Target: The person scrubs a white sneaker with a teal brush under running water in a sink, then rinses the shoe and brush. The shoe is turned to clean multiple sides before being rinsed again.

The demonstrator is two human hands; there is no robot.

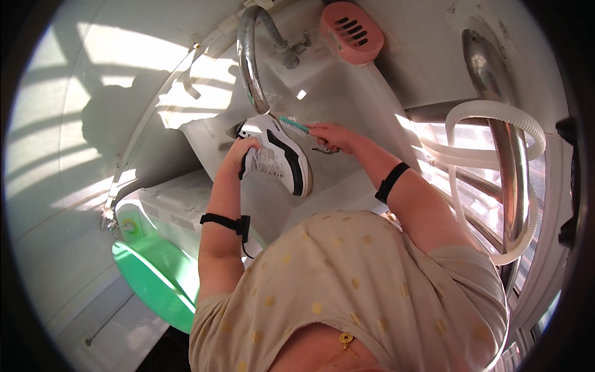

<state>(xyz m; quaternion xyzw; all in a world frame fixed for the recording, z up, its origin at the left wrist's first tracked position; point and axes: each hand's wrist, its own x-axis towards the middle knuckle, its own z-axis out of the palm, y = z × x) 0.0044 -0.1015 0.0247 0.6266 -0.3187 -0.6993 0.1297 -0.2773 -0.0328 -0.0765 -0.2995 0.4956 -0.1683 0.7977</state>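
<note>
A white lace-up sneaker with black trim (289,157) is held over a white sink (367,100), its side turned up. My left hand (242,151) grips it near the ankle opening, the fingers partly hidden by the shoe. In my right hand (331,136) is a teal scrub brush (294,124) with pale bristles, close to the shoe's sole edge. Whether the bristles touch the shoe, I cannot tell. Water runs from the curved metal faucet (250,60) right above the sneaker's heel. A dark, cord-like strip (325,151) shows below my right hand.
A pink slotted soap dish (352,32) sits on the sink's far right corner. At the left stand a white appliance (172,204) and a green plastic basin (155,281). A thick metal pipe (504,153) with a white corrugated hose (492,109) looped round it rises at the right.
</note>
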